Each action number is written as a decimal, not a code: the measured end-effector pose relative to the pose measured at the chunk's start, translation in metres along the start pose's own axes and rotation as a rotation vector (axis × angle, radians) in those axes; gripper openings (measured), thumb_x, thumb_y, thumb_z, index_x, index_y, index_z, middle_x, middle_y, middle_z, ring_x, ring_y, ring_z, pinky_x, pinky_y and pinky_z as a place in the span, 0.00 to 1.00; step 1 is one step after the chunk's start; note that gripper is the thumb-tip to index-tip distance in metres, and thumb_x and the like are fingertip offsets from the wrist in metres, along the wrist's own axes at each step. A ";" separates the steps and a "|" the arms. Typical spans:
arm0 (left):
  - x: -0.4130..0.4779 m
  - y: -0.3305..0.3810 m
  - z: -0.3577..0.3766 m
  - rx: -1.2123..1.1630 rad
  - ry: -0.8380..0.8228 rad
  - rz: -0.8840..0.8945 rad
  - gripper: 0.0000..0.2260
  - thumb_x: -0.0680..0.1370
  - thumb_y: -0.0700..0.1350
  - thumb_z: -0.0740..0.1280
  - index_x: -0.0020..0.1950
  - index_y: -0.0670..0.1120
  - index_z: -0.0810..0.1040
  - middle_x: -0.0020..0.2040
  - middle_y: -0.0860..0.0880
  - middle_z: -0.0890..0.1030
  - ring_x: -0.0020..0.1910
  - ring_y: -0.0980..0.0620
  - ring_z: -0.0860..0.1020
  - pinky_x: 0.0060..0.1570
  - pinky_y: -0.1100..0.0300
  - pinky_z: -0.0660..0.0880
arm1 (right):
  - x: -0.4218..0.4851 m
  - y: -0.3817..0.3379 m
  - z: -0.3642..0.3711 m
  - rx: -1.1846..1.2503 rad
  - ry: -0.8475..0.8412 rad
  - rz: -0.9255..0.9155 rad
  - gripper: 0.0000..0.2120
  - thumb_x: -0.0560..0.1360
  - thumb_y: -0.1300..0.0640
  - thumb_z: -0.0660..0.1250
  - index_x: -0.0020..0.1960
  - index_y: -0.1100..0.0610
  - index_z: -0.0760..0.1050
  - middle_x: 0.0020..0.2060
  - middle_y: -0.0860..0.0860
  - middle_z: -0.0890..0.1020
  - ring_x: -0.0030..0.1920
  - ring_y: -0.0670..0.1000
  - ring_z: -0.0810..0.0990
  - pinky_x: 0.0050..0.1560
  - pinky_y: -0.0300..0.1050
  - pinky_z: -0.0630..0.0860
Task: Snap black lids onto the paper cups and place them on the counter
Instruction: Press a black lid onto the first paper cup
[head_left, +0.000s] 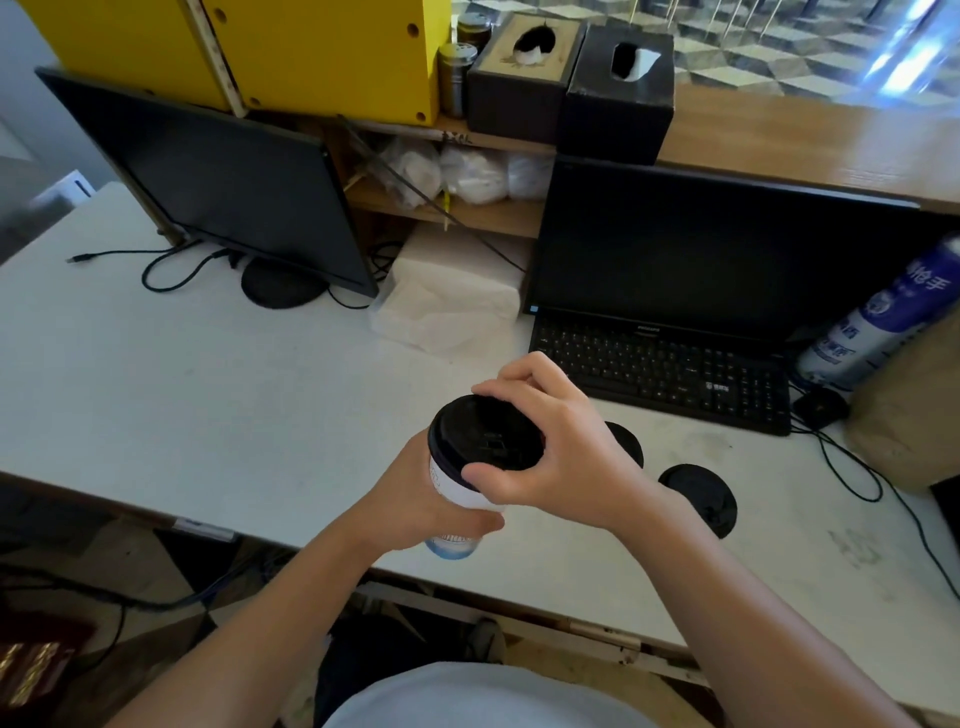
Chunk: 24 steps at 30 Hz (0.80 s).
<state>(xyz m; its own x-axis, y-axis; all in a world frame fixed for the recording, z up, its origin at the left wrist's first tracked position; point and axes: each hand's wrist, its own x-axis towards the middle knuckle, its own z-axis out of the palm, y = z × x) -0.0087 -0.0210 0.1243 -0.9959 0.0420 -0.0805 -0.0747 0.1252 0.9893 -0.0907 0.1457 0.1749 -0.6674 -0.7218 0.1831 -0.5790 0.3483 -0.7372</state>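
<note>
White counter (208, 389), wooden shelf (779, 135) running along its back.

Paper cup (457, 486): white, blue print near the base. It's off the surface, held in the air over the counter's near edge, tilted with its top toward the camera.
Left hand (415, 499): wrapped round the cup body from the left and below, fingers curled on the wall. Firm grasp.
Black lid (483, 434): sitting on the cup's rim. Can't tell if it's fully snapped down all round.
Right hand (561, 447): comes in from the right and clamps the lid's edge, thumb on the near side and curled fingertips on the far side.

Two spare lids lie flat on the counter just right of the hands: first spare lid (626, 441) is half hidden behind the right hand, second spare lid (701, 493) is beside the right wrist. Near each other, not touching.

Further out:
- keyboard (665, 374) beyond the hands, its far edge tucked under the right monitor (701, 249), screen dark
- mouse (821, 408) just right of the keyboard
- blue-white spray can (883, 322) leaning at the right edge
- napkin stack (447, 296) between the two monitors
- left monitor (218, 171), dark, with a loose cable (156, 260) on the counter in front of it
- on the shelf: two dark tissue boxes (621, 88), metal shakers (457, 73), a yellow box (322, 52)
</note>
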 end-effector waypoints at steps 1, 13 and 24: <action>-0.001 0.001 -0.001 -0.021 -0.007 0.010 0.32 0.67 0.29 0.77 0.65 0.53 0.75 0.56 0.50 0.83 0.58 0.50 0.82 0.53 0.60 0.80 | 0.000 0.002 0.000 0.040 -0.028 0.009 0.33 0.65 0.39 0.73 0.66 0.54 0.78 0.56 0.44 0.69 0.57 0.44 0.74 0.53 0.31 0.72; -0.005 0.008 -0.030 -0.154 -0.267 -0.195 0.34 0.63 0.41 0.78 0.67 0.50 0.74 0.58 0.44 0.83 0.59 0.42 0.82 0.59 0.41 0.79 | 0.007 0.006 -0.002 0.102 -0.204 0.036 0.30 0.69 0.36 0.71 0.66 0.50 0.76 0.54 0.43 0.72 0.47 0.46 0.76 0.42 0.32 0.72; -0.004 0.006 -0.031 -0.292 -0.477 -0.288 0.24 0.66 0.37 0.73 0.62 0.48 0.77 0.54 0.41 0.82 0.51 0.42 0.82 0.53 0.46 0.79 | 0.016 -0.003 0.003 -0.081 -0.300 -0.075 0.23 0.74 0.35 0.58 0.61 0.48 0.70 0.47 0.44 0.77 0.46 0.49 0.77 0.45 0.52 0.75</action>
<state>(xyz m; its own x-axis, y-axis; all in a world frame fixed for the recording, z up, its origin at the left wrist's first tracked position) -0.0064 -0.0509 0.1348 -0.8060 0.4929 -0.3276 -0.4146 -0.0753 0.9069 -0.0983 0.1314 0.1787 -0.4605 -0.8872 0.0267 -0.6650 0.3250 -0.6724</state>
